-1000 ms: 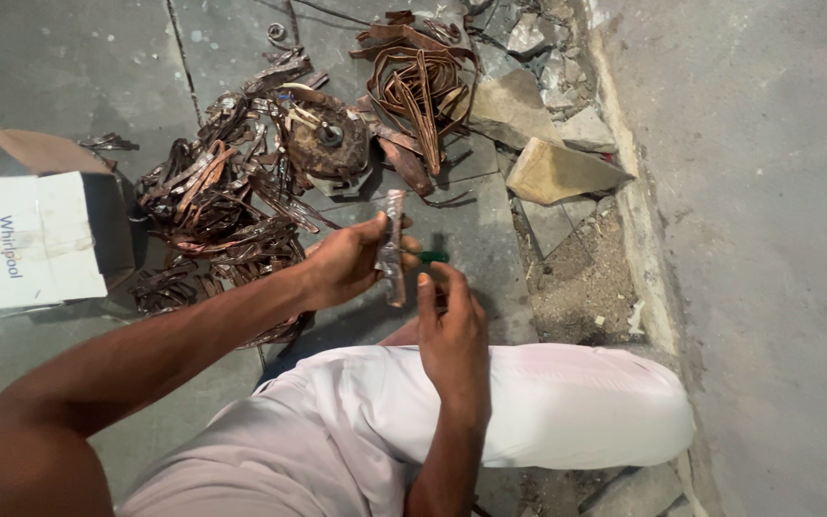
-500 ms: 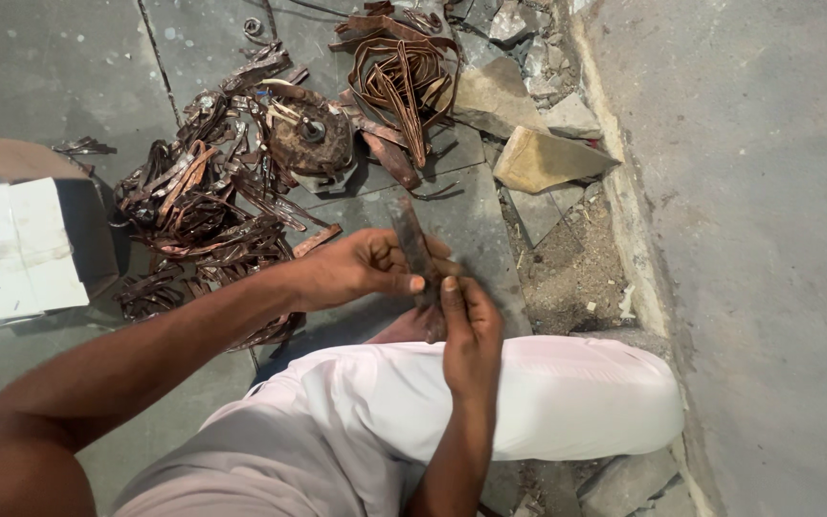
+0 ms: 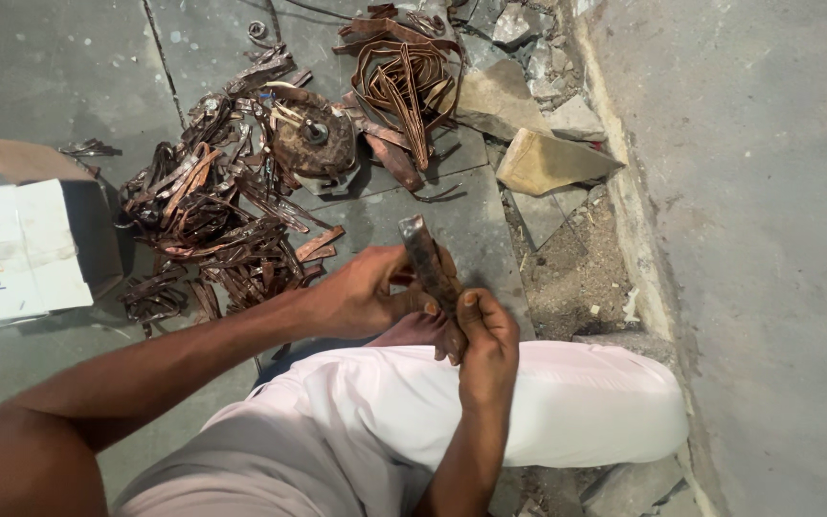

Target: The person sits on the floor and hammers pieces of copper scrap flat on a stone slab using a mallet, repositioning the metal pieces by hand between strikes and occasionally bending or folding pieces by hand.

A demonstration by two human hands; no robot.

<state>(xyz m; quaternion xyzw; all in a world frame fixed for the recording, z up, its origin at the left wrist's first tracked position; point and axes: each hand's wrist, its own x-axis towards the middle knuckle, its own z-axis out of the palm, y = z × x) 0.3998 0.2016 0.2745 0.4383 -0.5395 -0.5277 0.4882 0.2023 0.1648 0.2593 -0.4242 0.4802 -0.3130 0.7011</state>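
Note:
A rusty flat metal strip (image 3: 422,253) stands tilted in front of me, above my knee in pale trousers (image 3: 576,402). My left hand (image 3: 361,292) grips its middle from the left. From below, my right hand (image 3: 486,337) pinches its lower end with thumb and fingers. Both hands meet over the grey stone floor, just in front of a heap of brown metal strips (image 3: 208,225).
A round rusty motor part (image 3: 313,144) lies behind the heap, and a bundle of bent strips (image 3: 404,77) farther back. A white cardboard box (image 3: 16,249) stands at the left. Broken stone pieces (image 3: 547,158) and rubble line a raised concrete edge (image 3: 643,258) on the right.
The strip has tipped from upright to leaning left. My right hand has closed onto its lower end, and both hands sit slightly lower and closer together.

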